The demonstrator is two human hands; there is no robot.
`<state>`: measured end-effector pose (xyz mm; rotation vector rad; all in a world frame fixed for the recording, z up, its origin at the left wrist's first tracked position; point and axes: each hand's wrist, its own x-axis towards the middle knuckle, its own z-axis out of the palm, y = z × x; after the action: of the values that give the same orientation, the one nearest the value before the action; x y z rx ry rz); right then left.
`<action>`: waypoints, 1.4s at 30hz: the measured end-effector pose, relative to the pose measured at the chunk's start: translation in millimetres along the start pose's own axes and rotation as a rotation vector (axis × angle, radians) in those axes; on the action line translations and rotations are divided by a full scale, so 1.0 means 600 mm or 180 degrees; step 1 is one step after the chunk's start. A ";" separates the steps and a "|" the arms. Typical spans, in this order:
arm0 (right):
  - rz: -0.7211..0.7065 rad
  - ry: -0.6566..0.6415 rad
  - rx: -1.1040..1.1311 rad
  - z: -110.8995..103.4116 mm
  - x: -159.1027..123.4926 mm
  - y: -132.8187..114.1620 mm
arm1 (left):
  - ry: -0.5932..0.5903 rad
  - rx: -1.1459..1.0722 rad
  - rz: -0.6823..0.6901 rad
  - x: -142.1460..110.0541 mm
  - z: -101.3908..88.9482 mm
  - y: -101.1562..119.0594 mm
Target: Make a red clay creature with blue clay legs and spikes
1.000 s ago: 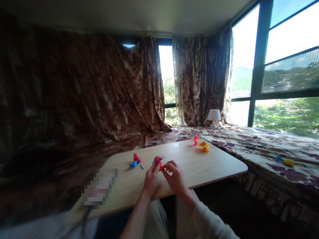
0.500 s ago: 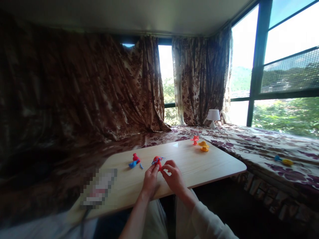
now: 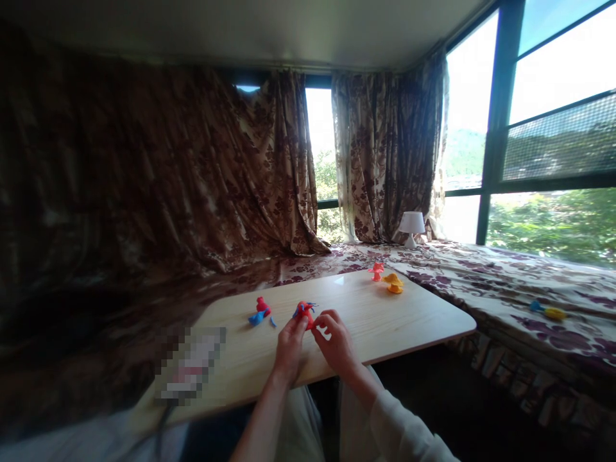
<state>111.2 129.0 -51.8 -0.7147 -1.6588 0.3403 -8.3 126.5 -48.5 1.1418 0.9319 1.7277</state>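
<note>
My left hand [image 3: 289,350] and my right hand [image 3: 335,342] meet over the light wooden table [image 3: 418,324]. Both pinch a small red and blue toy figure [image 3: 303,311] between their fingertips. It is held just above the tabletop. A second red and blue toy [image 3: 260,312] lies on the table to the left of the hands, apart from them.
A small red toy [image 3: 376,270] and a yellow-orange toy [image 3: 394,282] sit at the table's far right. A blurred-out flat item [image 3: 192,362] lies near the left front edge. A white lamp [image 3: 412,228] and a blue-yellow toy [image 3: 547,311] rest on the flowered bedding [image 3: 491,273].
</note>
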 end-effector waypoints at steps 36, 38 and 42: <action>0.0002 0.0124 -0.0012 -0.001 0.002 -0.007 | 0.0037 0.0079 -0.0010 -0.002 0.001 0.004; -0.0003 0.0129 -0.0049 0.000 0.002 -0.006 | -0.0014 0.0094 -0.0002 -0.005 0.003 0.009; -0.0068 0.0015 -0.0029 -0.001 0.001 -0.003 | -0.0073 0.0086 0.0042 -0.010 0.008 0.019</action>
<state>111.2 128.2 -50.3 -0.7036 -1.6633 0.3157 -5.2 117.6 -38.5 1.1855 0.9384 1.7139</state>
